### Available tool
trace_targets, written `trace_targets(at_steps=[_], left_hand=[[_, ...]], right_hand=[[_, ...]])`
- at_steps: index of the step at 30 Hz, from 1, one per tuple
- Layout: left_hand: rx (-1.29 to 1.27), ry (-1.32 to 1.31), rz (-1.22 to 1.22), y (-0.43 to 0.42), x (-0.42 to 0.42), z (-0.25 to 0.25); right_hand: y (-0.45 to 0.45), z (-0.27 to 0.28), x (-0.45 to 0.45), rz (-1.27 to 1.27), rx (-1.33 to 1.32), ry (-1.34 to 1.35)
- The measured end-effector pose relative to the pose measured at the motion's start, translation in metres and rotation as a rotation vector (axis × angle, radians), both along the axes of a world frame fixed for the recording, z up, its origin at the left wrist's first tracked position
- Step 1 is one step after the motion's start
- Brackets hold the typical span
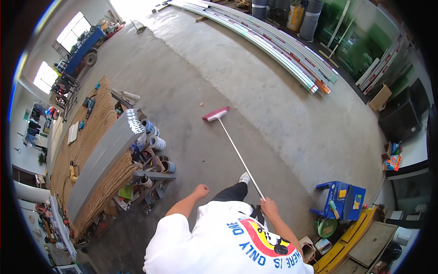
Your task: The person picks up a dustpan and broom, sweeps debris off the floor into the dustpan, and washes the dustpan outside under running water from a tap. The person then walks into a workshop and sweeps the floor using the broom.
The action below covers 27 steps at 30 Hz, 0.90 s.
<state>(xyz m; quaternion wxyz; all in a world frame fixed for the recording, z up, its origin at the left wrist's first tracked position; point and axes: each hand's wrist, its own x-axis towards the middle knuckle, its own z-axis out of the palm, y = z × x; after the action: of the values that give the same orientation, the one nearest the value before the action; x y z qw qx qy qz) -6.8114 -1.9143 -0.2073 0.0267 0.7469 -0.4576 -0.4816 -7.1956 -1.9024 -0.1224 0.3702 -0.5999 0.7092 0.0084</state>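
Observation:
My right hand (pixel 269 207) is wrapped round the upper end of the broom's long white handle. The broom (pixel 216 114) reaches away across the concrete floor, its pink and white head resting some way ahead of my feet. Off to the other side, my left hand (pixel 200 191) hangs with its fingers curled in and nothing visible in them. It is nearest to the workbench corner. A small light-brown scrap (pixel 200 104) lies on the floor just beyond the broom head.
On the left, a workbench (pixel 112 176) carries long grey strips (pixel 98 160) and a drill (pixel 90 107), with cans (pixel 157 143) beside it. Long metal profiles (pixel 269 43) lie at the far right. A blue stool (pixel 340 201) stands to my right. A blue truck (pixel 84 50) is at the back left.

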Motion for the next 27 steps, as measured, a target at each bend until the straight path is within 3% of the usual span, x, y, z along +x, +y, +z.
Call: trace_targets(at_steps=[2,5,7,10,15,16,20,27], left_hand=[[-0.064,0.106,0.112,-0.043,-0.01,0.002],[-0.1,0.255,0.244,-0.114,-0.025,0.031],[-0.061,0.312,0.279,-0.138,-0.031,0.037],[-0.001,0.348,0.302,-0.151,-0.037,0.026],[0.176,0.314,0.478,-0.118,-0.03,0.008],[0.232,0.262,0.505,-0.109,-0.028,0.006],[0.366,0.15,0.597,-0.078,-0.019,0.012],[0.218,0.159,0.663,-0.111,-0.081,0.024]], right_hand=[[-0.072,0.011,0.023,0.024,-0.005,-0.004],[-0.11,0.039,-0.008,0.013,-0.001,-0.009],[-0.088,0.039,-0.055,-0.027,0.017,-0.06],[-0.026,0.071,-0.129,-0.029,0.111,0.077],[0.026,0.131,-0.207,-0.188,0.3,0.192],[0.01,0.126,-0.2,-0.186,0.34,0.286],[-0.051,0.097,-0.202,-0.188,0.304,0.218],[-0.206,0.038,-0.139,0.039,0.09,0.062]])
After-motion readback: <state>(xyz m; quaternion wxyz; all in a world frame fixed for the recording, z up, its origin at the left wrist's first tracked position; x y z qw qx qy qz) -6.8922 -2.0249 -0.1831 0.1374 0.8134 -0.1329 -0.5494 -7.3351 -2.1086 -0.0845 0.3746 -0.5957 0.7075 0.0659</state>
